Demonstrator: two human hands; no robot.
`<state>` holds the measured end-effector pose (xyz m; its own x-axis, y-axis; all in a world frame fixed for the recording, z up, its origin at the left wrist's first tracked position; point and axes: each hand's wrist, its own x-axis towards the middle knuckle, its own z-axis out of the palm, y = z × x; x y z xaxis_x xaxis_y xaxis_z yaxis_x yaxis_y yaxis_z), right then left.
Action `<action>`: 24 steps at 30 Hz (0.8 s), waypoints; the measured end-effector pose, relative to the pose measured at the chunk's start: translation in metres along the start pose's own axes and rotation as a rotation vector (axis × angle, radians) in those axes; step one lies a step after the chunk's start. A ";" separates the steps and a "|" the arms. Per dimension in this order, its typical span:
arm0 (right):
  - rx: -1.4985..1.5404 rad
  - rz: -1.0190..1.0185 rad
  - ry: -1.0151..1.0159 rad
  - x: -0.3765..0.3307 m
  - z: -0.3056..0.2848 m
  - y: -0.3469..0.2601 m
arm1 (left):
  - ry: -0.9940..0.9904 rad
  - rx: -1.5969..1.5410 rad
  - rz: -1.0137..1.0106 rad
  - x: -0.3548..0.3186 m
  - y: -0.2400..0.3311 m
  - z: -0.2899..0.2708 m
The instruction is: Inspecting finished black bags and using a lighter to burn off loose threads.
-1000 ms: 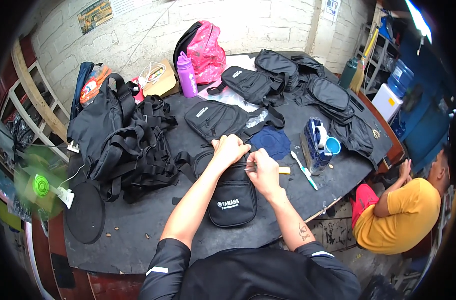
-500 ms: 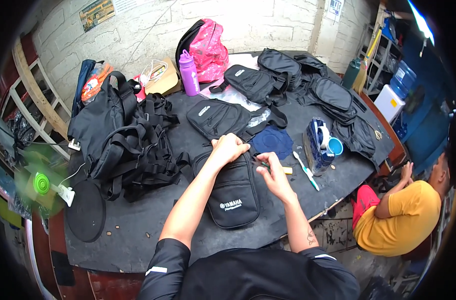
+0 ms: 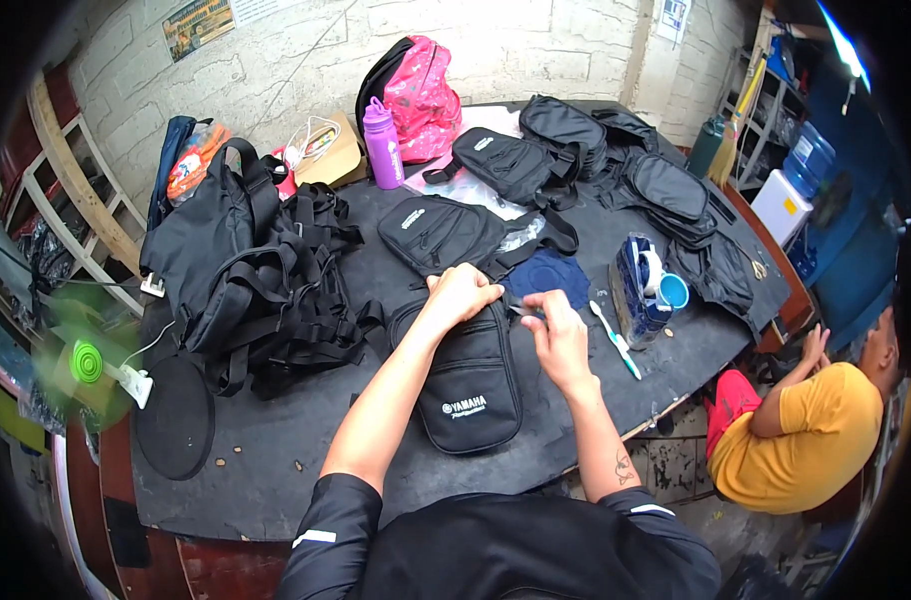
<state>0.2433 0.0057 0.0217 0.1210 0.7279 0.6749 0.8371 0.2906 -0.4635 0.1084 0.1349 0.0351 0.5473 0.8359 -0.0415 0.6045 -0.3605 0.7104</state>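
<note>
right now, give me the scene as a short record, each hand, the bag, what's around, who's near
left hand: fingers curled at the top of the black bag; what they pinch is hidden
right hand: raised just right of the bag's top; too blurred to tell if it holds anything
bag: lies on the dark table, white lettering facing up
right of bag: dark blue cloth, toothbrush
beyond: purple bottle, pink backpack
nearby: person in yellow shirt
</note>
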 end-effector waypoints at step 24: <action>-0.483 -0.242 -0.222 0.005 -0.012 -0.029 | 0.002 -0.031 0.001 -0.001 0.000 -0.002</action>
<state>0.2261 -0.0064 0.0460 -0.1750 0.8037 0.5687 0.9817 0.1864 0.0386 0.1069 0.1351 0.0362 0.5466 0.8365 -0.0393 0.5856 -0.3482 0.7320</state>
